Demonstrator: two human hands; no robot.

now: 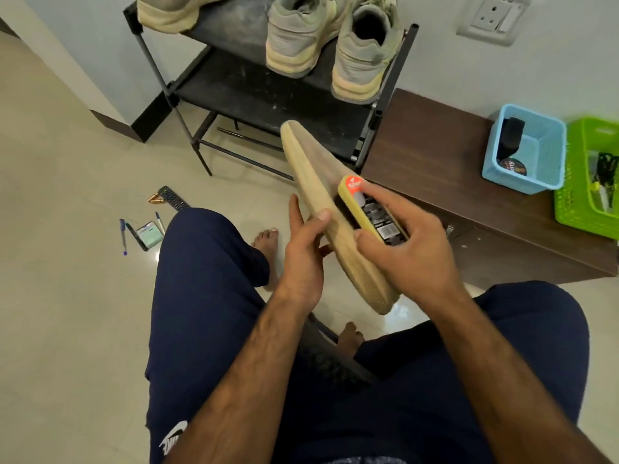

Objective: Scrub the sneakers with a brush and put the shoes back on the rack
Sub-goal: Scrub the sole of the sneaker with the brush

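The left hand (306, 242) pinches the sneaker (321, 195); the right hand (402, 249) grips the brush (371, 212), bristles seemingly touching. Hard strokes could twist the shoe loose.

A: Item one, floor?
B: Floor (67, 296): cream tiles, glossy, thin grout lines (small glare spots show).
A: Walls?
B: Wall (552, 72): white, plain; one socket plate (494, 18), upper right; dark skirting (114, 123) at the base.
A: Furniture?
B: Low cabinet (435, 169): dark brown wood grain, against the wall.
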